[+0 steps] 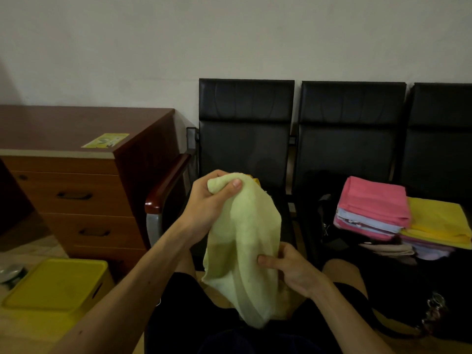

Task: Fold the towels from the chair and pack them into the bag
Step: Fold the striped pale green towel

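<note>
We hold a pale green towel [245, 238] in mid-air at the centre of the view, hanging loose and unfolded over our lap, in front of the leftmost black chair [245, 139]. Our left hand [212, 198], at the towel's 11 o'clock, has its fingers and thumb curled tight round the bunched top end. Our right hand [288, 269], at the towel's 4 o'clock, pinches the lower right edge between thumb and fingers.

Out at 3 o'clock a stack of folded towels [373, 208], pink on top, rests on the next seats, with a yellow towel [439, 221] touching it on the right. A dark shape just left of the stack may be the bag; it is too dim for us to tell.

At 9 o'clock stands a wooden desk [76, 190] with drawers, and at 8 o'clock a yellow box [56, 284] on the floor.
</note>
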`<state>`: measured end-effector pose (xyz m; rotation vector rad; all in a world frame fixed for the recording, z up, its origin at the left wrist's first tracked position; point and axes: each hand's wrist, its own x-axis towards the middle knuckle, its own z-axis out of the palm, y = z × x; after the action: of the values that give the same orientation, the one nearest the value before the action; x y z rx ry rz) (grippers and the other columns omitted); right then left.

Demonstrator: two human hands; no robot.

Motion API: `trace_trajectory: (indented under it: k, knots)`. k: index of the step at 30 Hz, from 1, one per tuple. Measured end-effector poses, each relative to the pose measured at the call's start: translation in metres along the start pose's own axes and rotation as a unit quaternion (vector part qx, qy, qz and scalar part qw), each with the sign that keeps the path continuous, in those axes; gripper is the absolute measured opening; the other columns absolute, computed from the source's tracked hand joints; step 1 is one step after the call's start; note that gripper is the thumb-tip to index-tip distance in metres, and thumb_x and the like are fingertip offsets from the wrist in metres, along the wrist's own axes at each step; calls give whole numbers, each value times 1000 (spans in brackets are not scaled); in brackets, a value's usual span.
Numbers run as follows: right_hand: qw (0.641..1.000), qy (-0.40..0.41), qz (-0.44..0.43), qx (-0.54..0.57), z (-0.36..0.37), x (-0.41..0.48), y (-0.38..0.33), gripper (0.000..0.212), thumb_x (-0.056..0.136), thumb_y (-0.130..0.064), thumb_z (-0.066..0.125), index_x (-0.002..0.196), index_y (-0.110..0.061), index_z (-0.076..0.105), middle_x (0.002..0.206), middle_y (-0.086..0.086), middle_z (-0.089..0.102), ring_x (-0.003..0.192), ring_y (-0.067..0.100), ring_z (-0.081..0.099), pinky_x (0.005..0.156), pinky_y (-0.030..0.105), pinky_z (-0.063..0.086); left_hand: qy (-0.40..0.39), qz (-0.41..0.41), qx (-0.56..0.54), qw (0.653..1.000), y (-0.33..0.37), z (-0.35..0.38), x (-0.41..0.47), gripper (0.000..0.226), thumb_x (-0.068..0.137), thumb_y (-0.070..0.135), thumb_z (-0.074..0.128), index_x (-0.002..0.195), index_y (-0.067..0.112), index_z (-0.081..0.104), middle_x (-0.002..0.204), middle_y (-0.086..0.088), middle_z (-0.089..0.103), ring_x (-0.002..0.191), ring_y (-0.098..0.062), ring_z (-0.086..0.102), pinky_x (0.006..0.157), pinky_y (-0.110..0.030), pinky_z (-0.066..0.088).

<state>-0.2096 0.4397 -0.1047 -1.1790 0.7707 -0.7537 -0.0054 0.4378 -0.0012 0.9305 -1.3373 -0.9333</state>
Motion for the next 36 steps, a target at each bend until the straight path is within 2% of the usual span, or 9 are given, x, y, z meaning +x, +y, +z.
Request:
trace_trajectory:
  k: [5,10,16,19,23,27,30,33,36]
  knots:
    - [998,35,19,49,-2,-1,-10,34,73,-10,78,107,-11,75,114,14,72,107,29,68,86,38,57,39,-5,14,999,4,-20,11,41,83,32,69,102,-4,63,98,-20,68,84,-25,67,76,-43,59]
    - [995,73,23,65,-2,-6,-29,73,63,-19,89,128,-8,57,114,11,73,104,29,70,80,42,58,70,-33,46,996,1,-32,19,32,85,34,69,105,9,69,101,-6,71,89,-19,70,78,-36,60]
    - [996,64,-26,57,9,-16,-57,41,75,-16,69,114,-10,64,101,10,76,88,24,74,67,33,59,102,-216,24,971,-33,-37,27,30,88,29,72,112,12,66,108,-8,71,95,-22,70,72,-33,57]
    - [993,81,-41,72,13,-15,-63,46,71,-20,72,115,-10,65,100,9,76,86,23,74,64,32,59,31,-318,-136,938,-57,-29,15,47,91,37,65,125,5,63,117,-17,70,107,-30,68,88,-41,56]
    - [987,108,-57,109,14,-15,-70,56,66,-23,75,120,-13,61,98,7,77,84,22,75,61,32,59,-73,-330,-343,876,-91,-18,-12,77,87,66,49,141,12,53,142,-17,55,135,-36,49,119,-51,29]
    - [982,94,-71,145,17,-15,-75,51,70,-20,71,119,-11,62,99,9,76,85,23,75,61,34,59,-187,-345,-469,791,-107,-2,-37,107,72,86,52,153,18,36,158,-20,31,146,-44,27,120,-63,8]
    - [981,86,-83,152,19,-17,-77,51,72,-18,69,122,-10,61,99,9,76,86,24,75,61,34,59,-206,-364,-505,755,-107,8,-48,117,63,91,54,151,16,40,157,-22,33,144,-47,28,119,-65,7]
    - [978,91,-95,160,19,-18,-76,60,73,-15,70,131,-8,56,104,11,75,89,26,74,62,36,59,-196,-386,-498,752,-101,14,-57,123,61,97,40,150,11,41,153,-24,39,141,-47,35,118,-65,13]
    - [977,84,-109,164,18,-19,-73,92,52,-25,95,133,-9,55,109,12,73,93,28,73,65,37,59,-170,-413,-428,786,-91,18,-61,113,62,95,36,133,11,63,144,-22,51,133,-43,48,117,-62,25]
